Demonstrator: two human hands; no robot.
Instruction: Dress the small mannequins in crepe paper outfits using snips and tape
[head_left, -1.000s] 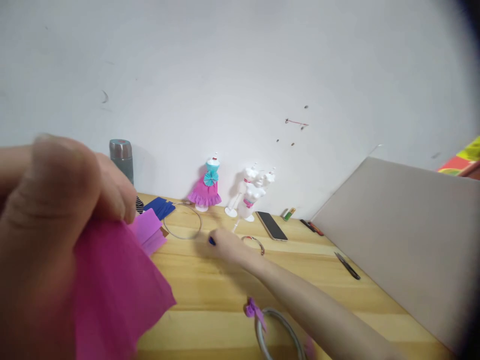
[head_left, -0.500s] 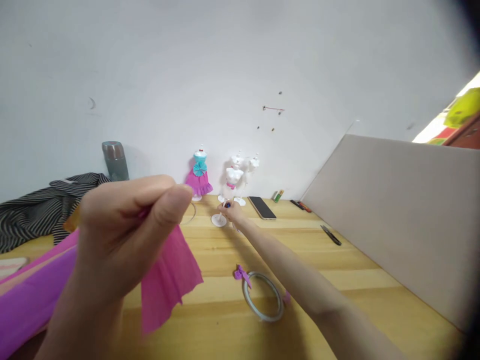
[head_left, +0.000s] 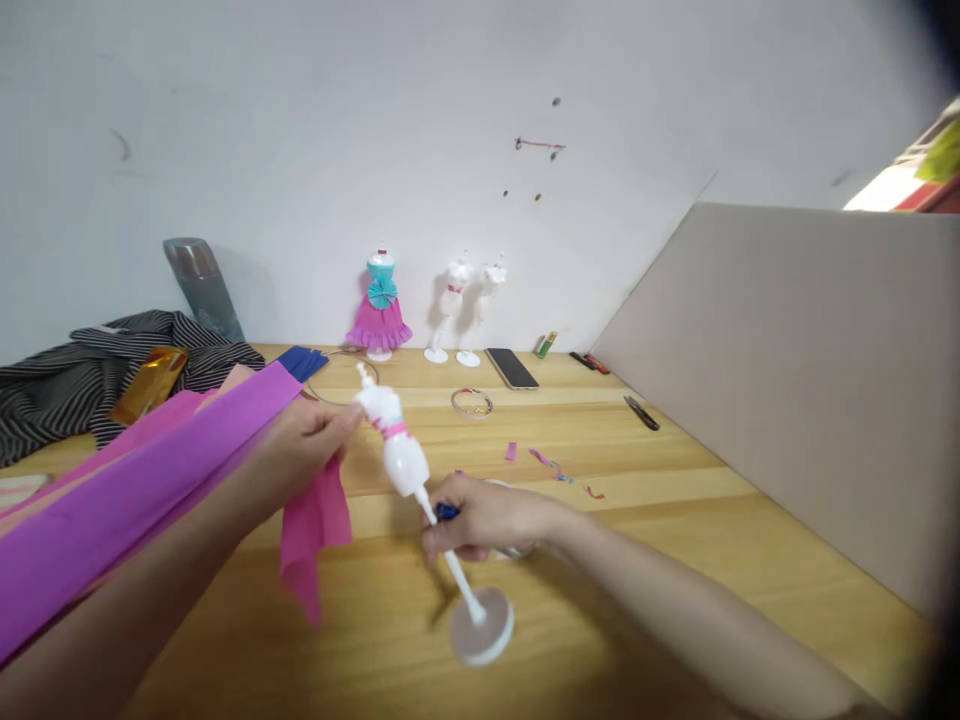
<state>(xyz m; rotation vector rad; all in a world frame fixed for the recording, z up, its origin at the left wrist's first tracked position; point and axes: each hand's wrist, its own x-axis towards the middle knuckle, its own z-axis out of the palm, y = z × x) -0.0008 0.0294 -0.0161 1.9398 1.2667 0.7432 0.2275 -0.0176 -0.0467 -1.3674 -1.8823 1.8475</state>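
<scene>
My left hand (head_left: 304,450) pinches a piece of pink crepe paper (head_left: 313,535) that hangs down from its fingers. My right hand (head_left: 480,518) is closed round the thin pole of a small white mannequin stand (head_left: 397,455) with a pink waistband. The stand is tilted, its torso toward my left hand and its round base (head_left: 481,627) near the table. Something small and blue (head_left: 446,511) shows between my right fingers.
On the wooden table (head_left: 675,520) lie long purple and pink paper sheets (head_left: 127,480) at left, striped cloth (head_left: 82,375), a flask (head_left: 199,285), a dressed mannequin (head_left: 380,310), two bare mannequins (head_left: 469,305), a phone (head_left: 511,368), scissors (head_left: 641,412), a wire ring (head_left: 471,402) and a grey board (head_left: 810,380) at right.
My right hand reached to the back of the table, took a white mannequin stand and brought it close. My left hand moved down and away with the pink paper.
</scene>
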